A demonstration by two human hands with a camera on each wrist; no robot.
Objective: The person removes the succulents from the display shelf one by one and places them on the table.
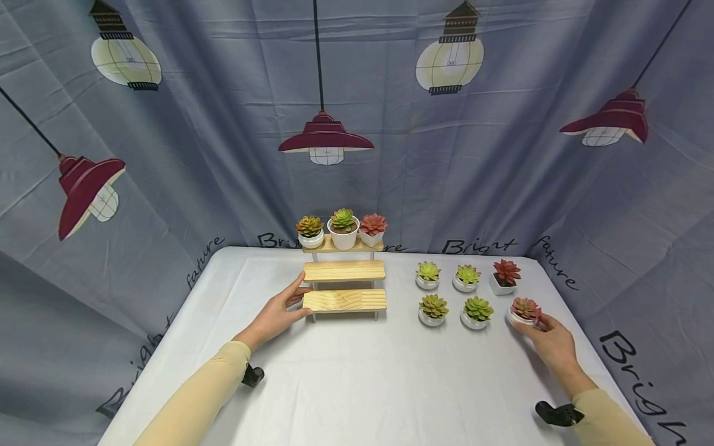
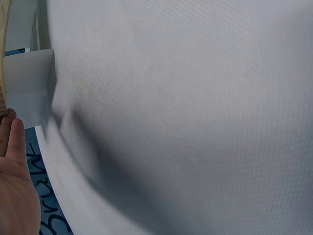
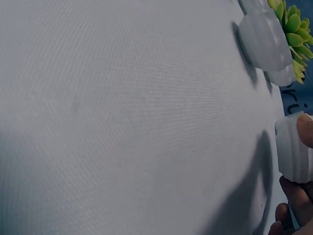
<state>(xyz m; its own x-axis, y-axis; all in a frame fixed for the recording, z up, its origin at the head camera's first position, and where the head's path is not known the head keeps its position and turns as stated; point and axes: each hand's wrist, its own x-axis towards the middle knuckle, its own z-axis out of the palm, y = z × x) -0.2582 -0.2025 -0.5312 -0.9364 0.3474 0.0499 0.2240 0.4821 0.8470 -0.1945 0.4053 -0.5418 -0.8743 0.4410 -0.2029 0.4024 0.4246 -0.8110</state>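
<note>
Pale yellow sleeves (image 1: 195, 396) lead to both my hands. With my right hand (image 1: 549, 347), thumb and fingers curled in, I pinch the white-potted pinkish succulent (image 1: 525, 308), just nearer than the dark red succulent (image 1: 506, 272). My left hand (image 1: 276, 314) has its fingers fairly straight, merely touching the left ends of the wooden stand's (image 1: 344, 300) lower two tiers. Three potted succulents (image 1: 343, 230) stand on its top tier; four green succulents (image 1: 476, 311) sit to its right.

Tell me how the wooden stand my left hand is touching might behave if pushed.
The wooden stand will probably shift stiffly, as its shelves look like flat boards. It may be top-heavy, since three potted plants sit on its top shelf. They could wobble or slide, as no rim shows there.
</note>
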